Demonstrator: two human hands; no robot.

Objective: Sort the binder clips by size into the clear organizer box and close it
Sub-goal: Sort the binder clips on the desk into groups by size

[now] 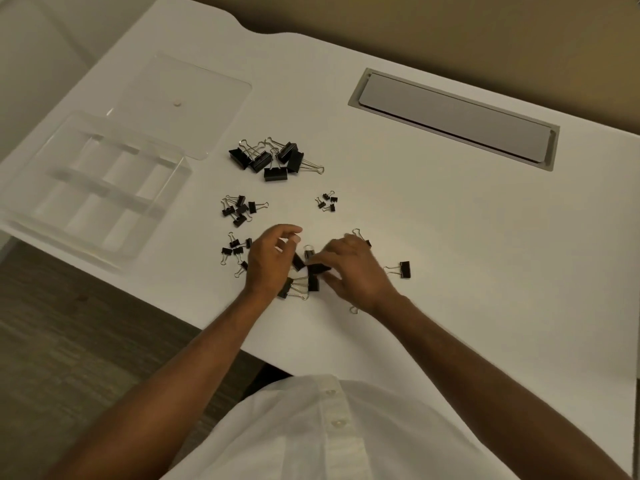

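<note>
Organizer box (93, 188) perhaps lies diagonally.

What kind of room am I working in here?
Likely an office or meeting room: a white desk with a built-in cable hatch, carpeted floor, and binder clips.
</note>
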